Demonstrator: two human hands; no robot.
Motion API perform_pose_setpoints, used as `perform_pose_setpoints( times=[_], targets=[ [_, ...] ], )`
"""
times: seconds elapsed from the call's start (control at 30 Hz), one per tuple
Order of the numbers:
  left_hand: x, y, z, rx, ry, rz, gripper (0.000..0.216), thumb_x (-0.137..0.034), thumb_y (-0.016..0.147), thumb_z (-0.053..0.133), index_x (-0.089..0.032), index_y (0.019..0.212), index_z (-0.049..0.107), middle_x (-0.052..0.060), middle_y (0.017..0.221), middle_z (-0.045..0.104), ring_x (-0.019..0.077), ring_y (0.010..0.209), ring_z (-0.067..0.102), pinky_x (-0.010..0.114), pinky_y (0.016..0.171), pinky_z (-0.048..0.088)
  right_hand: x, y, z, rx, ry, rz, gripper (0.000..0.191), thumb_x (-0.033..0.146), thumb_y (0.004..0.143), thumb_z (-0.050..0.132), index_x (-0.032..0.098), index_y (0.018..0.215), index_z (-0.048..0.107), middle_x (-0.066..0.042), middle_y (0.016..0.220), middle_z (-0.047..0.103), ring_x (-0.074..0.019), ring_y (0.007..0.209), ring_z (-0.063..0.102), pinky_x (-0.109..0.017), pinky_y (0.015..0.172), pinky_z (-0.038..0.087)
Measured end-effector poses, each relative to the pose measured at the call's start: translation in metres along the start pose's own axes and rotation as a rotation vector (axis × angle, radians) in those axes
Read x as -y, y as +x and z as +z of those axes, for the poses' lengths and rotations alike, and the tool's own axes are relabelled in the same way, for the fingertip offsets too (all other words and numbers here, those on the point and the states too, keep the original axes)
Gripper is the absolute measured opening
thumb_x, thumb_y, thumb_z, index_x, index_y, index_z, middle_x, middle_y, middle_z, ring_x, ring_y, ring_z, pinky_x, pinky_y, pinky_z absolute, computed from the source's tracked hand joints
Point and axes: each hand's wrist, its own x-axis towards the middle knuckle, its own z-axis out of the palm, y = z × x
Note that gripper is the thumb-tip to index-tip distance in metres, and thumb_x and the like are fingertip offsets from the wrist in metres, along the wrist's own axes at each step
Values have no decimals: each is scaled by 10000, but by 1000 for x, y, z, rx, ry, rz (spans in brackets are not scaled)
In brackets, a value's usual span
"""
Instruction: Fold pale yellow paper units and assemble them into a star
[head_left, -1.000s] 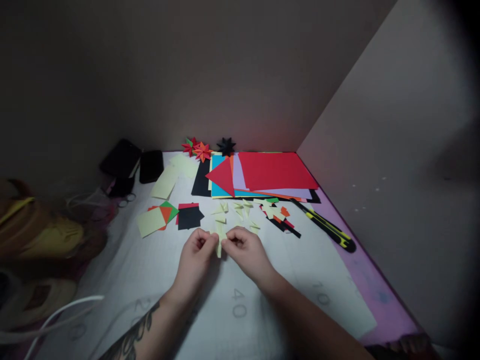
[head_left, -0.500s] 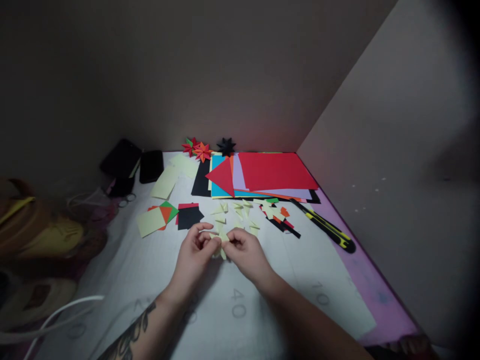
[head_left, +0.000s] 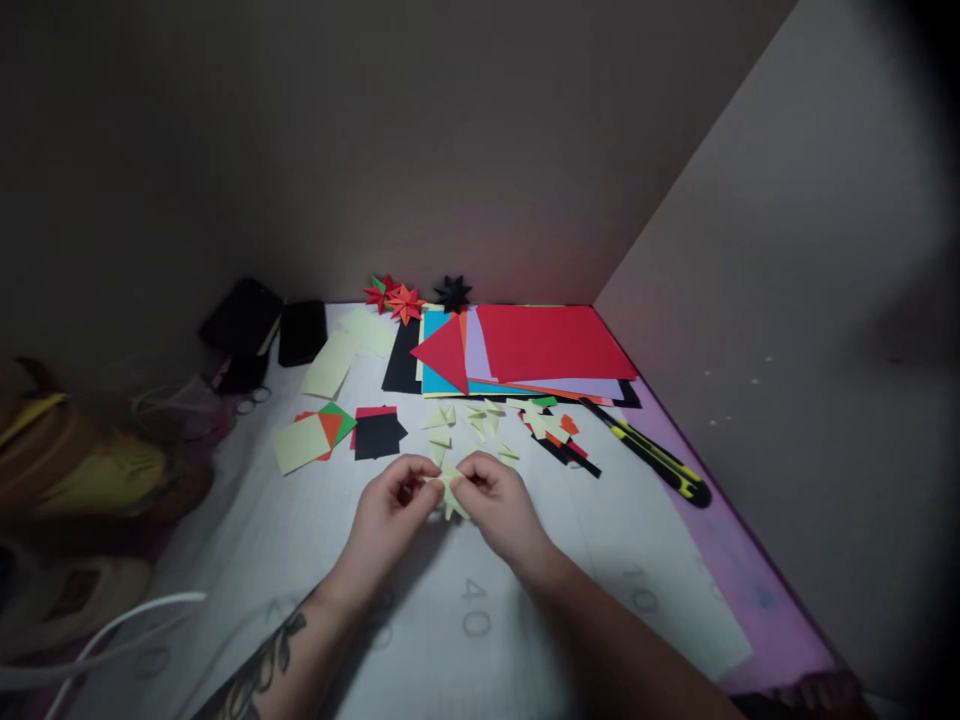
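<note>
My left hand [head_left: 391, 515] and my right hand [head_left: 500, 505] meet above the white mat [head_left: 480, 600], both pinching one small pale-yellow folded paper piece [head_left: 450, 493] between thumbs and fingers. Just beyond the hands lie several loose pale-yellow folded paper bits [head_left: 480, 420]. A stack of coloured paper sheets [head_left: 540, 345], red on top, lies further back. Three finished paper stars, red [head_left: 379, 291], orange [head_left: 405, 301] and black [head_left: 452, 292], stand at the wall.
A yellow-black utility knife [head_left: 652, 452] lies at the right near the purple table edge. Small squares of pale-yellow [head_left: 300, 443], orange-green and black [head_left: 377, 434] paper lie at the left. Black pouches [head_left: 259, 320], scissors and cables crowd the far left. Walls close in behind and at the right.
The hands have turned the yellow piece between their fingers; it now shows as a short pointed shape instead of a hanging strip. The hands stayed in nearly the same place.
</note>
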Motion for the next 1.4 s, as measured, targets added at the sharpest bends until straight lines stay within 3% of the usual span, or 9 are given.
perform_pose_setpoints(
  times=[0.27, 0.5, 0.67, 0.87, 1.0, 1.1, 1.17, 1.3, 1.4],
  targets=[
    [-3, -3, 1, -19, 53, 35, 157, -323, 787, 627, -177, 818, 581, -60, 590, 461, 98, 545, 414, 203, 522, 334, 3, -1, -3, 1, 21, -17, 159, 218, 745, 557, 189, 597, 506, 30, 632, 496, -118, 599, 465, -228, 560, 367],
    [-9, -5, -2, -117, 135, 148, 102, -291, 780, 645, -196, 816, 641, -18, 721, 619, 110, 580, 494, 217, 564, 402, 9, 0, -8, -1, 66, -73, 147, 229, 757, 579, 184, 618, 555, 15, 664, 528, -124, 616, 502, -227, 557, 392],
    [-9, -7, -4, -202, 167, 280, 59, -237, 741, 694, -216, 793, 678, 7, 760, 679, 142, 634, 559, 241, 613, 443, 10, -1, -10, -32, 55, -142, 174, 233, 784, 583, 188, 617, 566, 3, 672, 549, -139, 652, 530, -248, 603, 411],
    [-6, -9, -10, -145, 223, 558, 131, -143, 732, 712, -252, 805, 719, 21, 701, 708, 175, 673, 603, 280, 659, 467, 10, -4, -10, -16, 84, -250, 162, 207, 800, 575, 193, 639, 581, -9, 696, 581, -147, 676, 554, -263, 632, 432],
    [-6, -10, -11, -144, 222, 622, 165, -108, 732, 706, -258, 800, 715, 23, 719, 726, 182, 687, 625, 297, 698, 473, 10, -5, -10, -41, 95, -303, 157, 208, 811, 577, 199, 655, 592, -18, 720, 602, -157, 707, 567, -275, 649, 443],
    [-10, -7, -13, -125, 234, 573, 117, -134, 740, 701, -241, 786, 701, 23, 724, 715, 176, 685, 612, 282, 684, 464, 10, -4, -11, -127, 101, -286, 166, 226, 815, 576, 199, 651, 574, -17, 716, 582, -160, 717, 556, -279, 665, 442],
    [-13, -3, -16, -78, 247, 461, 63, -182, 758, 685, -228, 800, 698, 28, 742, 704, 170, 672, 597, 267, 657, 453, 9, -3, -12, -175, 115, -244, 173, 235, 812, 573, 199, 644, 553, -11, 708, 558, -156, 703, 539, -275, 657, 436],
    [-12, 8, -27, 173, 260, 154, 98, -236, 794, 611, -210, 801, 705, 29, 696, 673, 164, 623, 565, 237, 567, 403, 7, -1, -13, -186, 133, -179, 177, 246, 811, 571, 199, 645, 535, -3, 703, 530, -147, 678, 508, -267, 635, 418],
    [-6, 15, -35, 290, 305, 83, 125, -201, 758, 600, -213, 702, 711, 29, 643, 664, 166, 597, 554, 230, 557, 381, 7, -1, -12, -170, 131, -145, 187, 257, 803, 580, 200, 632, 527, 0, 694, 526, -144, 663, 501, -265, 615, 413]
  ],
)
